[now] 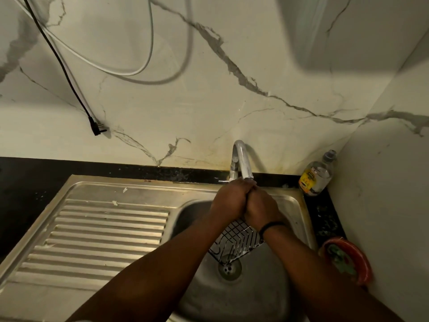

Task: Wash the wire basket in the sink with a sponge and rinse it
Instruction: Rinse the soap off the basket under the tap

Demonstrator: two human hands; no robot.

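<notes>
A black wire basket (236, 240) lies tilted in the steel sink (299, 205), just above the drain (229, 268). My wrists hide part of it. My left hand (229, 201) and my right hand (262, 210) are pressed palm to palm directly under the spout of the faucet (242, 159), above the basket and not touching it. Neither hand holds anything that I can see. A black band circles my right wrist. A green scrubber-like thing (341, 259) sits in a red bowl (357, 256) at the right of the sink.
A ribbed steel drainboard (104, 228) stretches left of the basin. A clear bottle with a yellow label (316, 175) stands in the back right corner on the black counter. Cables and a black plug (97, 129) hang down the marble wall.
</notes>
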